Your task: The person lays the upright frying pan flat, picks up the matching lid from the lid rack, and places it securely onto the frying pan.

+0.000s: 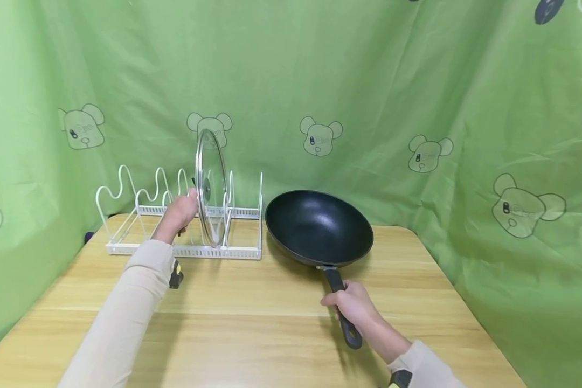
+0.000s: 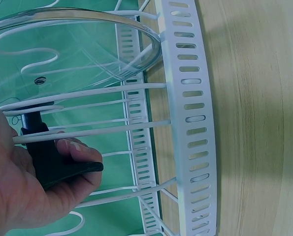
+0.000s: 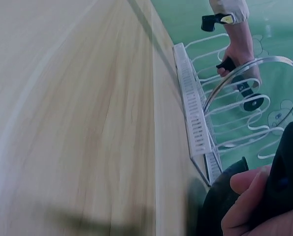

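Head view is showing a white wire rack [image 1: 140,237] standing at the far left of the wooden table [image 1: 252,323], in front of a green cloth backdrop [image 1: 368,81] printed with bear figures. Reaching into that rack, the left hand [image 1: 177,214] is curling its fingers [image 2: 80,153] and thumb around the black knob [image 2: 50,157] of a glass lid [image 1: 210,186], as the left wrist view is making plain. Standing upright on its edge, the lid is sitting between the rack's wire dividers toward the rack's right end. Just right of the rack, a black wok [image 1: 319,227] is resting on the table, its bowl tilting toward the viewer. Nearer and further right, the right hand [image 1: 351,304] is gripping the wok's black handle [image 1: 341,310], fingers wrapping it tightly.
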### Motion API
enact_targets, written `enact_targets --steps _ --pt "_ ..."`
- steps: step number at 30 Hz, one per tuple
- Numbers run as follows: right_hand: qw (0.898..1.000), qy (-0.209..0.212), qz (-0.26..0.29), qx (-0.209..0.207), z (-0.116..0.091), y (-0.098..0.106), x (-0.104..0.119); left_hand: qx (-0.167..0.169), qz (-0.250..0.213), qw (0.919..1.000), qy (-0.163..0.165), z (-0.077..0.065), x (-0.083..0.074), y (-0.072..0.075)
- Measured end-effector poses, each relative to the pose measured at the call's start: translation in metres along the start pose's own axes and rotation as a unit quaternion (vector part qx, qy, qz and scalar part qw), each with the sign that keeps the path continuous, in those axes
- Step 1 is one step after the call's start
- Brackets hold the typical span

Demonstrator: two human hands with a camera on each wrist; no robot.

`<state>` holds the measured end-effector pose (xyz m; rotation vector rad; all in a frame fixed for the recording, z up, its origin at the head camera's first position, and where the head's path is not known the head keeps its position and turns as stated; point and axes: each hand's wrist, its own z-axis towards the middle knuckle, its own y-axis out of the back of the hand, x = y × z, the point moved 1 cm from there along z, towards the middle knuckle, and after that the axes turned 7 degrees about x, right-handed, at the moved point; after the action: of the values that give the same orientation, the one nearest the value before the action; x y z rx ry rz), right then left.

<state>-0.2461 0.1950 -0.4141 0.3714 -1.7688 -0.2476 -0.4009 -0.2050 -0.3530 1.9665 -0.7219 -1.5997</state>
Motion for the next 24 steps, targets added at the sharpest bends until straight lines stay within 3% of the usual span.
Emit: enact_targets --steps 14,24 --pt "1.000 0.000 -0.018 0.013 0.000 0.009 -0.003 -0.001 -0.005 1.0000 0.003 -0.003 -0.001 0.000" --pt "0.997 -0.055 0.022 0.051 0.004 0.013 -0.004 -0.004 -0.004 0.9999 0.013 0.002 -0.001 -0.002"
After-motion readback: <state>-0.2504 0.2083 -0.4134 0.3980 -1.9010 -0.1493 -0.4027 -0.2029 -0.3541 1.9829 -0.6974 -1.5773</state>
